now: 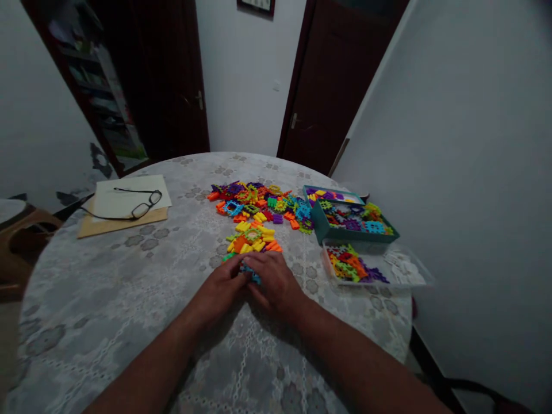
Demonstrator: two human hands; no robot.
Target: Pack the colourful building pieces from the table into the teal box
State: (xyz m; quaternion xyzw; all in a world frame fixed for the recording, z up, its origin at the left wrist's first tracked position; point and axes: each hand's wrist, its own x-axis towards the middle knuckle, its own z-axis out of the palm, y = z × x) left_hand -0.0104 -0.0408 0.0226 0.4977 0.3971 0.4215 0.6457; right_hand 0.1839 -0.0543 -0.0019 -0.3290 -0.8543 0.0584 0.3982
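My left hand (226,286) and my right hand (275,278) come together near the middle of the table, their fingers closed around a blue toy building piece (251,272). Most of that piece is hidden by the fingers, and I cannot tell whether it is one part or several joined. Just beyond my fingertips lies a cluster of yellow, orange and green building pieces (252,237). Farther back spreads a larger heap of mixed building pieces (250,201) in purple, red, orange, blue and green.
On the right stand a dark green box (345,234) of pieces, its lid (357,198) behind, and a clear plastic tray (420,280) holding more. Eyeglasses (141,210) rest on papers (129,183) at the left. A patterned cloth (129,287) covers the round table beside a wall.
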